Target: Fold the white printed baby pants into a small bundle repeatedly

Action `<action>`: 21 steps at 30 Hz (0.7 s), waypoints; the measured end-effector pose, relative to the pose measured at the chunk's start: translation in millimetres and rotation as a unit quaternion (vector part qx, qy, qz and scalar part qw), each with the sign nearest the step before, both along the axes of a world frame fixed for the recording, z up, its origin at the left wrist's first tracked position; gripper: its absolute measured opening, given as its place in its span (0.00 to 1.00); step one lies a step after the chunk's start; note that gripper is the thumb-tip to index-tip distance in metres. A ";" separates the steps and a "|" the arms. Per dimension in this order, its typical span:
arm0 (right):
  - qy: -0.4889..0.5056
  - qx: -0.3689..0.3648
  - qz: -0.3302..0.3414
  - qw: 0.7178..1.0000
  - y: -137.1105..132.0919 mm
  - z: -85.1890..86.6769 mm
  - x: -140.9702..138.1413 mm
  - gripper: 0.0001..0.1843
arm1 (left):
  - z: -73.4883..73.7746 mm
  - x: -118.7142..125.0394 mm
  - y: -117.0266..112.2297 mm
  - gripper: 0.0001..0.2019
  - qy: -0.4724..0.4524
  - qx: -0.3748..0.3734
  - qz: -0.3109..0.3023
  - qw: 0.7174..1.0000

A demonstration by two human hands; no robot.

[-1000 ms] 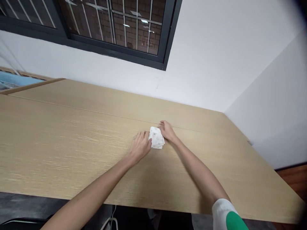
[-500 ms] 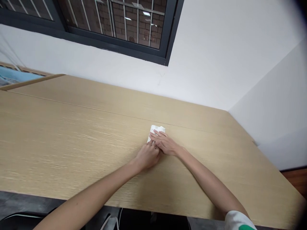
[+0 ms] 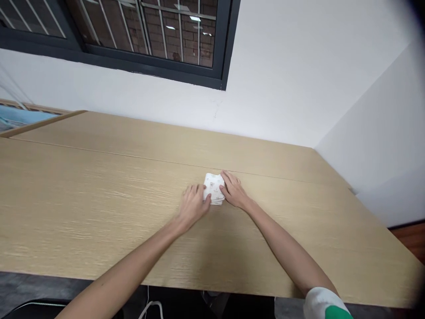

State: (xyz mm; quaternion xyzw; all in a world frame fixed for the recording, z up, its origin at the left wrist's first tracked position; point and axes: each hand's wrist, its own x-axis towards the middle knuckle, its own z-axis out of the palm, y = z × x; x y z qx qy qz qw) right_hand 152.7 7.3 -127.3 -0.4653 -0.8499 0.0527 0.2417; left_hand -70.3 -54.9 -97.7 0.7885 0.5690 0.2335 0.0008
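A small white cloth point(image 3: 214, 188) with a tiny printed pattern lies folded into a thick square on the table, its layers showing along the near edge. My left hand point(image 3: 193, 204) grips its left side, the thumb at the lower left edge and the fingertips along the upper left. On the opposite side my right hand point(image 3: 234, 191) grips the right edge, thumb laid on the cloth and fingers reaching past the far right corner. The hands are apart, with most of the cloth's top face visible between them.
The wide wooden table point(image 3: 99, 199) has a seam running across its far part. Behind it rises a white wall point(image 3: 272, 88) with a dark-framed barred window point(image 3: 149, 31). Past the far left edge is a light blue surface point(image 3: 23, 116). A white cable point(image 3: 152, 305) hangs below the near edge.
My hands were overlapped on top of the cloth, right over left. They have parted to its two sides, uncovering the patterned top. The view has shifted slightly.
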 end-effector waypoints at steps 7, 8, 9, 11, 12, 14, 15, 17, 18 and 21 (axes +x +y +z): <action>0.000 -0.005 -0.043 0.999 -6.3 11.9 -3.5 0.25 | 2.9 -7.8 12.8 0.12 -0.051 -0.098 0.047 0.993; 0.000 -0.012 -0.047 0.999 -8.0 13.6 -3.4 0.24 | 3.4 -7.0 12.2 0.11 -0.055 -0.102 0.035 0.993; 0.002 -0.021 -0.050 0.999 -10.8 15.3 -2.4 0.22 | 3.8 -5.6 11.1 0.10 -0.058 -0.104 0.021 0.993; 0.003 -0.046 -0.052 0.998 -20.7 19.9 2.6 0.18 | 4.3 -0.8 6.7 0.09 -0.065 -0.114 -0.019 0.991; 0.002 -0.060 -0.051 0.997 -28.4 23.1 6.8 0.16 | 4.5 2.7 3.0 0.08 -0.069 -0.122 -0.045 0.989; -0.012 -0.087 -0.046 0.995 -50.2 31.8 18.1 0.13 | 4.8 11.8 -8.3 0.07 -0.072 -0.143 -0.103 0.982; -0.021 -0.099 -0.044 0.994 -64.7 37.5 25.0 0.12 | 5.2 17.1 -15.9 0.07 -0.075 -0.157 -0.140 0.975; -0.033 -0.129 -0.044 0.990 -100.6 51.2 40.5 0.12 | 6.3 27.8 -33.7 0.06 -0.092 -0.199 -0.229 0.948; -0.031 -0.148 -0.044 0.988 -122.0 58.5 49.1 0.11 | 7.1 32.5 -42.9 0.06 -0.103 -0.226 -0.279 0.928; 0.006 -0.237 -0.038 0.971 -197.9 78.4 80.7 0.10 | 10.5 40.8 -64.5 0.07 -0.132 -0.295 -0.402 0.857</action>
